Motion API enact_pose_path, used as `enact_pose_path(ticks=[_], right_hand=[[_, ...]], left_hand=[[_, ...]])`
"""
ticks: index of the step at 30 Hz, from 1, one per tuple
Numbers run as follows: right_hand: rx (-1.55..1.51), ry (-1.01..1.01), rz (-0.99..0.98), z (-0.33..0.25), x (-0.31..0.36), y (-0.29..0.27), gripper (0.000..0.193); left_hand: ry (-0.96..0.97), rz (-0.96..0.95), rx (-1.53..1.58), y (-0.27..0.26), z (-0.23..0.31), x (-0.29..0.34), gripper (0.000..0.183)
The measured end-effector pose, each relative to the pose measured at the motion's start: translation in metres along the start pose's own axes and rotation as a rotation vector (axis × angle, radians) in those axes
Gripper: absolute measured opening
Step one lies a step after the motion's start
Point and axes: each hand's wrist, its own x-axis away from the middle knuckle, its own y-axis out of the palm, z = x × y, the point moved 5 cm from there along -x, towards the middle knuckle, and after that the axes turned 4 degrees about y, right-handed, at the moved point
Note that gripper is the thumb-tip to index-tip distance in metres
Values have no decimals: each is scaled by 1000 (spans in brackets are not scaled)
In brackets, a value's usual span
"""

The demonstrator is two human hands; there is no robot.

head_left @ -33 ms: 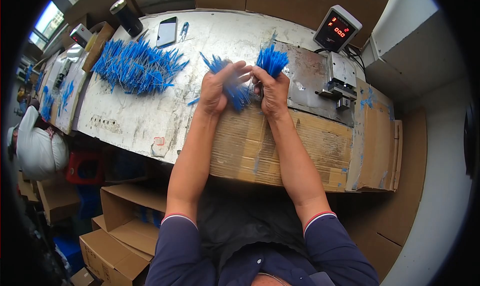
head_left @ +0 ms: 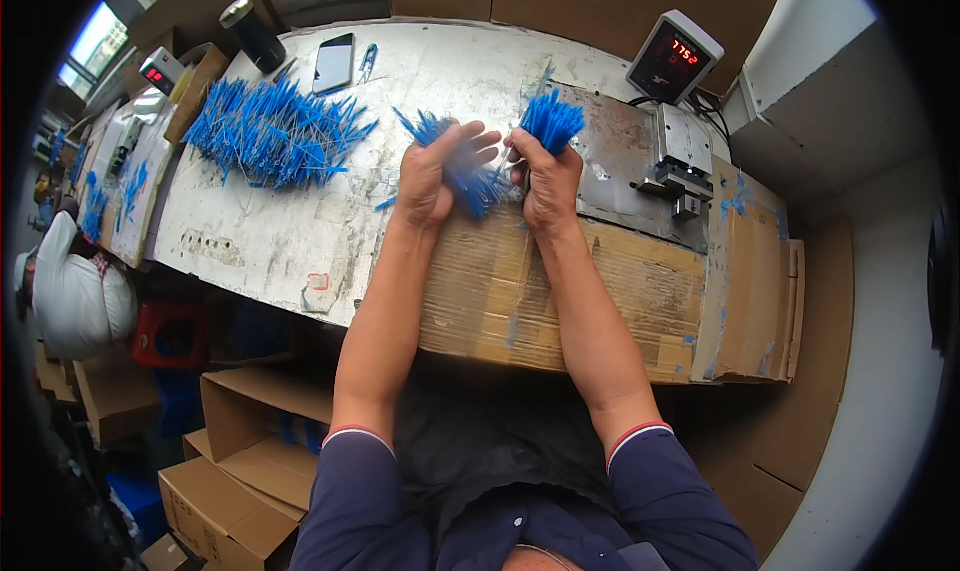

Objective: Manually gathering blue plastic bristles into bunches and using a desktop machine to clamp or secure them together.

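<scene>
My left hand (head_left: 430, 179) is closed round a bunch of thin blue wire-like pieces (head_left: 478, 193); it slants across the palm, and its other end shows beyond the thumb. The left fingertips reach out toward my right hand, and the middle of this grip is hazy. My right hand (head_left: 550, 179) grips a second, tighter bunch of the blue pieces (head_left: 552, 121), its ends fanning up above the fist. Thumb and forefinger of that hand are drawn together on the left side. Between the hands is a narrow gap.
At the left lies a big heap of blue pieces (head_left: 275, 131). Behind it are a dark tumbler (head_left: 252, 36), a phone (head_left: 334, 63) and small blue-handled snips (head_left: 369, 62). To the right stand a metal fixture (head_left: 683, 156) and a red-digit display (head_left: 676, 59). Cardboard (head_left: 480, 301) covers the front edge.
My hands have drawn slightly apart. The right bunch has shifted a little right and down, the left one slightly left. The red digits on the display differ.
</scene>
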Motion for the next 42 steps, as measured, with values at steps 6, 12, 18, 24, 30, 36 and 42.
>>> enact_pose_path(ticks=[6, 12, 18, 24, 30, 36, 42], right_hand=[[-69, -48, 16, -5, -1, -2, 11], [64, 42, -70, 2, 0, 1, 13], [177, -14, -90, -5, 14, 19, 12], [211, 103, -162, 3, 10, 15, 16], [220, 17, -236, 8, 6, 15, 15], [57, 11, -22, 8, 0, 3, 6], [-260, -125, 106, -12, -4, -9, 11]], left_hand=[[16, 108, 117, -34, -4, -11, 12], [41, 55, -169, -14, -2, -4, 18], [47, -17, -400, -5, 2, 1, 20], [40, -13, -352, -4, -2, 4, 19], [41, 1, -287, -8, -1, 2, 20], [51, 95, -89, -14, 1, -2, 11], [89, 186, -28, -36, 4, -9, 9]])
